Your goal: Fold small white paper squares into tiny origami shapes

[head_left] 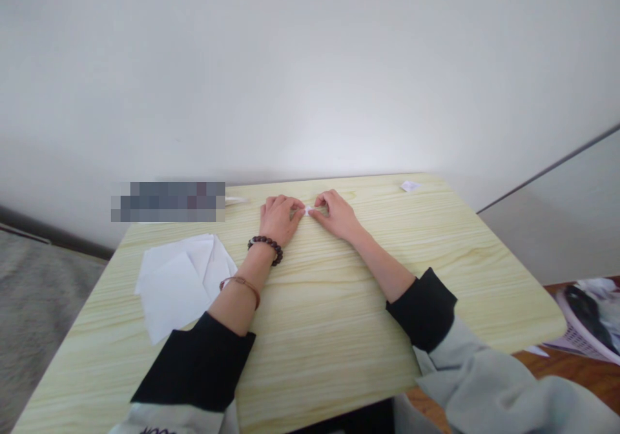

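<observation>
Both my hands rest on the far middle of a light wooden table (339,311). My left hand (279,217) and my right hand (335,213) meet fingertip to fingertip, and both pinch a small folded piece of white paper (309,210) against the tabletop. The paper is mostly hidden by my fingers. My left wrist carries a dark bead bracelet (266,246) and a thin brown band. Both sleeves are pushed up the forearms.
A loose stack of white paper sheets (181,282) lies on the table's left side. A small folded white paper (411,186) sits at the far right edge. A lilac basket (588,327) stands on the floor at right. A white wall rises behind the table.
</observation>
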Demonstrator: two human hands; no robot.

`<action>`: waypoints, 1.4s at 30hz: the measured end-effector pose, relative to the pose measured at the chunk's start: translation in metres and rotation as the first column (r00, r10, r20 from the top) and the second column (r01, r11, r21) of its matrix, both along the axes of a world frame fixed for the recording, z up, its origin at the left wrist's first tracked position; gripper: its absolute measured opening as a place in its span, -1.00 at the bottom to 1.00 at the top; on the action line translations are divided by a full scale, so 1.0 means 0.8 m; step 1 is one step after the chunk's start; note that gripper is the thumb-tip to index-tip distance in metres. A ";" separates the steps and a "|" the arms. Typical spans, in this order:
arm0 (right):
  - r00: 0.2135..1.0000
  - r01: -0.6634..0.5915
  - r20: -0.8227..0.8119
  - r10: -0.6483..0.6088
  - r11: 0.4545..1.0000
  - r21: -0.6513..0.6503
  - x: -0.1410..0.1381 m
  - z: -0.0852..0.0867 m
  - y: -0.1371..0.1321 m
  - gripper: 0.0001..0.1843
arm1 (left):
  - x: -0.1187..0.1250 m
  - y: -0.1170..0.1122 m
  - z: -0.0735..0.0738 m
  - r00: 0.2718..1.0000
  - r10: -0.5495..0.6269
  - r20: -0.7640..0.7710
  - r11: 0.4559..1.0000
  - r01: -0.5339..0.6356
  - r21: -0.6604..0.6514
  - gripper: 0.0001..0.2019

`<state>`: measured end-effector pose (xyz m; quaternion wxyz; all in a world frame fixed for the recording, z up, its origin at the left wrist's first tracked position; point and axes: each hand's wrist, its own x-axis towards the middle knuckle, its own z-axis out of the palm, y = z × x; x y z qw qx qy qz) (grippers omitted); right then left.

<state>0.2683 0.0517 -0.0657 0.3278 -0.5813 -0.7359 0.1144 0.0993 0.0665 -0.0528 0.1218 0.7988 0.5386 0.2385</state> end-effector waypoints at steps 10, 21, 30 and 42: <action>0.999 -0.043 -0.030 0.043 0.999 -0.024 -0.001 0.003 0.002 -0.85 | -0.003 0.001 0.000 1.000 -0.016 -0.011 1.000 0.016 -0.005 -0.80; 0.999 -0.041 -0.032 0.041 0.999 0.010 0.002 -0.003 -0.001 -0.78 | -0.003 -0.003 0.000 0.999 -0.032 -0.042 0.998 0.034 0.045 -0.74; 0.997 -0.068 -0.039 0.070 0.997 0.036 0.002 0.000 -0.001 -0.82 | -0.006 0.005 -0.003 0.988 -0.119 0.097 0.992 0.114 0.056 -0.77; 0.987 -0.109 -0.116 0.113 0.993 0.044 0.004 0.007 -0.005 -0.86 | -0.005 0.006 -0.006 0.976 -0.100 0.192 0.995 0.095 0.037 -0.69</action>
